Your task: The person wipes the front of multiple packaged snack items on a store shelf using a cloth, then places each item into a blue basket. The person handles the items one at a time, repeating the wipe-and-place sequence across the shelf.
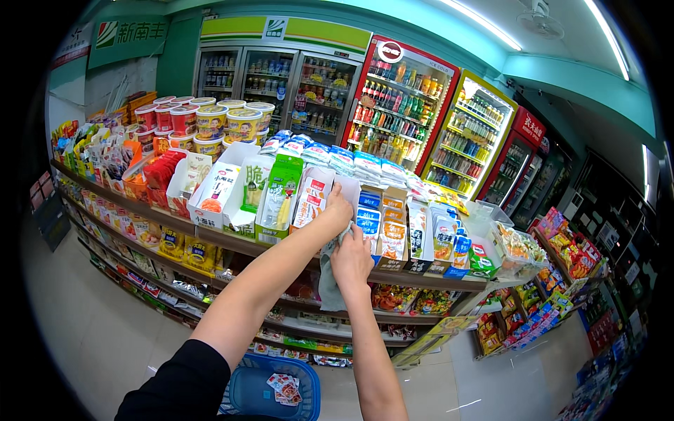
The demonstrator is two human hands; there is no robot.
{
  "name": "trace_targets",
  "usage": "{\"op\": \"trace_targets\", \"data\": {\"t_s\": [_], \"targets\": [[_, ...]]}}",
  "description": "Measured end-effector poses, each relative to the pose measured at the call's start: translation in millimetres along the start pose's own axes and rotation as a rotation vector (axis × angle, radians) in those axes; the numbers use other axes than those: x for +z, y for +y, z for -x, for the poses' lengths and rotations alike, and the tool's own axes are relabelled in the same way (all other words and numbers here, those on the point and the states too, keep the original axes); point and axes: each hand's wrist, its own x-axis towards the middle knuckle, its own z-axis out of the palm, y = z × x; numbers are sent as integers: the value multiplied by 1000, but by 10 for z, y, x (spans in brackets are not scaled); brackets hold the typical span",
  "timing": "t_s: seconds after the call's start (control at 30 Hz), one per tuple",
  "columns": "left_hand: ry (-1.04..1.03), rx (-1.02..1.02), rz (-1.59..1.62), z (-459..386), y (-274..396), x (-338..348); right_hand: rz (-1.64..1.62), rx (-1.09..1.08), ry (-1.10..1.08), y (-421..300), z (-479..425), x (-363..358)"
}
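My left hand (pixel 339 204) grips an open white display box (pixel 347 190) in the row on the top shelf; its fingers are partly hidden. Just below it, my right hand (pixel 352 259) holds a grey-green cloth (pixel 330 279) against the shelf front, and the cloth hangs down over the edge. Left of my hands stands a box of white and red snack packets (pixel 312 199), beside a green box (pixel 280 197). On the right are boxes of blue packets (pixel 368 218) and orange packets (pixel 393 226).
Stacked instant noodle tubs (pixel 243 125) and white-and-blue bags (pixel 342 159) stand behind the row. A blue plastic basket (pixel 311 387) with several packets (pixel 285 389) sits on the floor below me. Drink coolers (pixel 400 100) line the back wall. A lower snack rack (pixel 542 294) is at right.
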Motion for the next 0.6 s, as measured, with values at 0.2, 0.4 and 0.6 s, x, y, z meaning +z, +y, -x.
{"op": "trace_targets", "data": {"t_s": [0.2,0.4,0.6], "targets": [[-26,-40,-60,-66,43,38,-6,-13,3,27,-43,40],[144,-124,14,-78,-52,31,-34,-33,36,2,-19,58],[214,-66,312,92,-228,-328,-83,-33,78,-8,-13,-45]]}}
